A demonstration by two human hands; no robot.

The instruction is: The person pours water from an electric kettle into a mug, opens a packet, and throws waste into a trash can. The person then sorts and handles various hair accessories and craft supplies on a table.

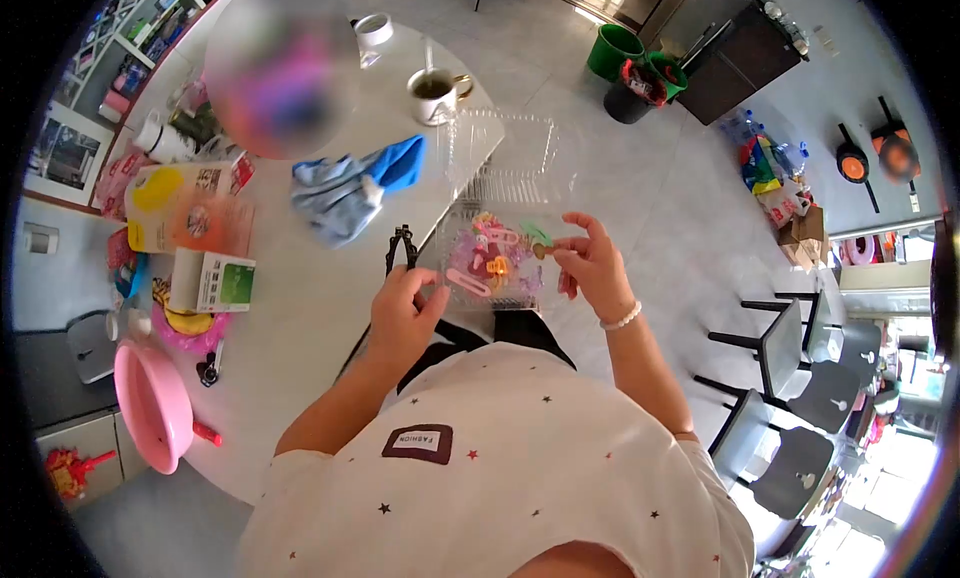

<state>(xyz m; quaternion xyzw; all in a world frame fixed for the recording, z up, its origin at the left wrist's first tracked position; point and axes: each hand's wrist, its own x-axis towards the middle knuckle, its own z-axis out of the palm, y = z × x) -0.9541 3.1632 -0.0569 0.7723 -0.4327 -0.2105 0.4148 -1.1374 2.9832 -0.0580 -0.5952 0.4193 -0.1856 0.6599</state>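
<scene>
my left grip (pixel 405 313) pinches the black clip (pixel 402 246), its length pointing away; rightward, the clear box (pixel 515 303) lies beside my right grip (pixel 597 278), whose hold i cannot tell.

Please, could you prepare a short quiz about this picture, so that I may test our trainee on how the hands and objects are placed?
1. What does the left hand hold?
A) a white mug
B) a black clip-like item
C) a blue cloth

2. True or false: the clear plastic box is open.

3. Fill in: the white bracelet circles the wrist of the ____.

Key:
1. B
2. True
3. right hand
</scene>
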